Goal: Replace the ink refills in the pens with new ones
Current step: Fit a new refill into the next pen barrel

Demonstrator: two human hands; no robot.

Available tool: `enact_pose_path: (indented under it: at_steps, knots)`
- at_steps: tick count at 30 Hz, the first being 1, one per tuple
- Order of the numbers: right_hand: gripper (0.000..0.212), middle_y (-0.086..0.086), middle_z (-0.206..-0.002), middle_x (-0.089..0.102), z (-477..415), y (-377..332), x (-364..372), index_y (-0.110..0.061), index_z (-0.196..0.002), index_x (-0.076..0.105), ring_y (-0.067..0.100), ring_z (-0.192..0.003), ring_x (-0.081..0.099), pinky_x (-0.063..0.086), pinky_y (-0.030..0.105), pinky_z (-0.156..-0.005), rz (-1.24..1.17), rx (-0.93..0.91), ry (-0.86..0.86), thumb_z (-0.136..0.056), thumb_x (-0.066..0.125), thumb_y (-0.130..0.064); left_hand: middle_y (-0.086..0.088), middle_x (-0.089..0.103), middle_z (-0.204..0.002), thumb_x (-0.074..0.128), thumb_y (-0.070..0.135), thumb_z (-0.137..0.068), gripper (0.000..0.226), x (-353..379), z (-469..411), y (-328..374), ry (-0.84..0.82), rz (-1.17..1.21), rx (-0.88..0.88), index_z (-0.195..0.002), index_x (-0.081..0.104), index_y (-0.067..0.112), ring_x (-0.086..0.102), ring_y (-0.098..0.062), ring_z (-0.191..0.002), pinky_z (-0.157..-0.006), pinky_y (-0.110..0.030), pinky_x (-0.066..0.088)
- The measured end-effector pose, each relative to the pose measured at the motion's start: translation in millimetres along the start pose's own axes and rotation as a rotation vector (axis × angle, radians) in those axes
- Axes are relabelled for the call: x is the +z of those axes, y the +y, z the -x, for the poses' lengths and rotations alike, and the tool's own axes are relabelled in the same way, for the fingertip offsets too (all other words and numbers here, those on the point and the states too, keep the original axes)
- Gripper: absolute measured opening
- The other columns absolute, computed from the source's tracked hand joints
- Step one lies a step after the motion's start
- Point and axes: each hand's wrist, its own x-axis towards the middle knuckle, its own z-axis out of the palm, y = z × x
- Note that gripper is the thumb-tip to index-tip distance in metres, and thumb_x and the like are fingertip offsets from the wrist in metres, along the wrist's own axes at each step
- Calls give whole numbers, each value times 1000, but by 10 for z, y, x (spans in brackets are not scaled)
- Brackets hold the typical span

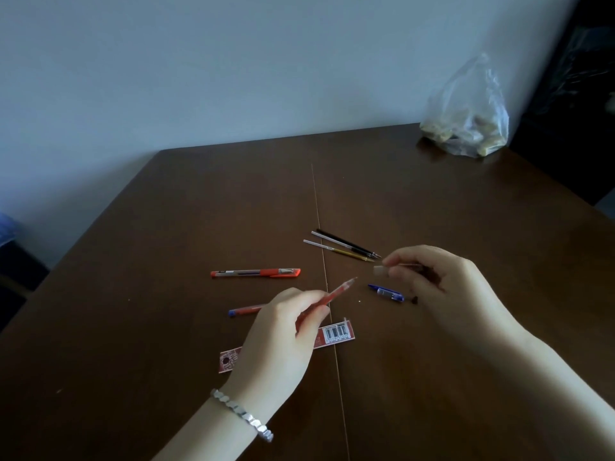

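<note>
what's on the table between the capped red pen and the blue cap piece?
Head view: between the red pen and the blue cap there is only bare table and its seam; the left hand's red barrel is raised over that stretch.

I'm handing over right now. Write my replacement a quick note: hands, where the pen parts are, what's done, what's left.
Left hand: holds a red refill, tip up and right.
Right hand: pinches a small clear pen part; which part is unclear.
On the table: capped red pen, three refills together, blue cap, another pen piece and the refill packet by the left hand.
Done: one pen is apart.
Left: fit the refill, reassemble, check the red pen.
</note>
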Motion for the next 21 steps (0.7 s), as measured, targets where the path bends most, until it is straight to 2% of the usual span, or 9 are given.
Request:
enact_pose_path:
  at_steps: [3, 7, 13, 17, 21]
  knots:
    - [26, -17, -85, 63, 53, -56, -20, -37, -85, 63, -3, -88, 56, 44, 7, -69, 35, -46, -9, -84, 59, -11, 6, 62, -99, 52, 20, -87, 25, 13, 8, 31, 3, -6, 43, -111, 61, 21, 58, -7, -90, -73, -13, 49]
    - [20, -11, -87, 62, 44, -65, 0, -25, -89, 68, 0, -88, 55, 43, 6, -68, 62, -88, -58, -83, 60, -9, 6, 62, -101, 52, 20, -87, 26, 3, 23, 63, 1, -25, 99, -112, 60, 21, 57, -4, -93, -77, -12, 48]
    - [20, -13, -84, 62, 60, -84, 77, -27, -88, 65, -8, -83, 56, 40, 1, -66, -19, -75, -38, -84, 58, -9, 5, 59, -105, 52, 19, -87, 27, -31, 34, 69, 10, -66, 126, -113, 60, 20, 54, -5, -94, -75, -10, 46]
    - [27, -12, -83, 63, 84, -81, 72, -36, -84, 60, -8, -77, 57, 42, 3, -61, -99, -37, 56, -85, 57, -9, 4, 59, -106, 52, 18, -87, 28, -52, 42, 93, 21, -67, 105, -114, 60, 19, 55, -6, -95, -76, -12, 47]
    - [24, -13, -83, 63, 92, -109, 67, -36, -85, 62, -6, -80, 57, 42, 4, -63, -79, -45, 3, -84, 58, -12, 5, 59, -103, 53, 18, -87, 28, -56, 51, 110, 7, -78, 108, -114, 60, 20, 55, -5, -93, -75, -10, 47]
